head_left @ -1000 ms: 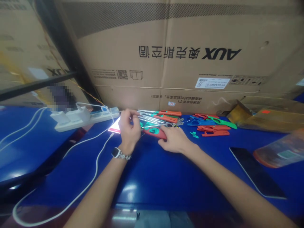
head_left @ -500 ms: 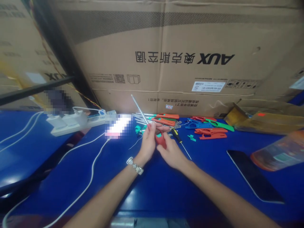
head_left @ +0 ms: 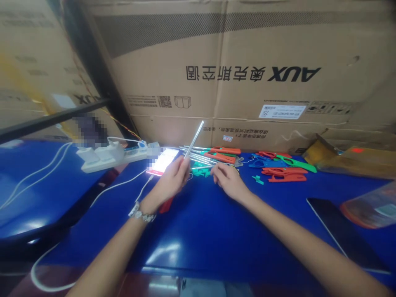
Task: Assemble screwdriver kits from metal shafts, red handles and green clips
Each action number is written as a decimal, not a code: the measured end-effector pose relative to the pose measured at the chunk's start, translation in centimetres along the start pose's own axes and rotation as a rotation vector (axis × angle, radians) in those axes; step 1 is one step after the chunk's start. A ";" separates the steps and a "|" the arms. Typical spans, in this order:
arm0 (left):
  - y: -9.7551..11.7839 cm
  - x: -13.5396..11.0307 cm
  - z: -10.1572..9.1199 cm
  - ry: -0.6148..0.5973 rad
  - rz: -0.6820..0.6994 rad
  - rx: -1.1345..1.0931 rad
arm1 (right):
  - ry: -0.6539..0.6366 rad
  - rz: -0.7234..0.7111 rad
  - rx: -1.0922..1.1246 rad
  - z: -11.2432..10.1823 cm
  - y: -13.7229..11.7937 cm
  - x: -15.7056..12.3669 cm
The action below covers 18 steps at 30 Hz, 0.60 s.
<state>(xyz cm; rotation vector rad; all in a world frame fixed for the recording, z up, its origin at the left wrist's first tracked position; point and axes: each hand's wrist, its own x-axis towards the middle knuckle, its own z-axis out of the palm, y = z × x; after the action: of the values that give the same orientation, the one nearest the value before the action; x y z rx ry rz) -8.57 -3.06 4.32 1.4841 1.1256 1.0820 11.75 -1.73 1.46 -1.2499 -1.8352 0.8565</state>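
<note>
My left hand (head_left: 173,177) is closed round a gas lighter with a long metal tube (head_left: 195,138); the tube points up and slightly right. Part of its red handle (head_left: 166,205) shows below the hand. My right hand (head_left: 228,179) has curled fingers at the edge of a pile of small green plastic parts (head_left: 202,171) and thin metal tubes. What its fingertips hold, if anything, I cannot make out. Behind it lie orange-handled lighters (head_left: 221,156). Red, blue and green handle shells (head_left: 286,173) lie to the right, by one green clip (head_left: 258,180).
A lit phone (head_left: 163,161) on a cable and a white power strip (head_left: 105,160) are at the left. To the right are a dark flat device (head_left: 340,231), a clear plastic jar (head_left: 371,206) and an open carton (head_left: 349,156). A large cardboard box (head_left: 241,103) stands behind.
My hands have separated. The left has carried the lighter leftward, its tube now leaning right; the right has let go of it and moved to the parts. The yellow-black screwdriver is no longer visible.
</note>
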 end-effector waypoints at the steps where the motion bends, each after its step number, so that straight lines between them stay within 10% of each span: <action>1: -0.2 -0.4 -0.6 -0.015 -0.023 0.008 | 0.019 -0.012 -0.121 0.2 0.0 0.9; 8: -1.2 -1.3 -2.2 -0.075 -0.165 -0.112 | -0.078 -0.121 -0.644 4.2 -2.0 7.6; 18: -0.8 -1.4 -2.2 -0.079 -0.170 -0.059 | -0.069 -0.114 -0.525 5.1 -2.3 10.7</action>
<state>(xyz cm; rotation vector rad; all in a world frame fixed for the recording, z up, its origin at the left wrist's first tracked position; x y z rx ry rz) -11.07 -3.96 3.70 1.3475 1.1337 0.9241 3.66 7.11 3.01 -1.4180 -2.2509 0.3642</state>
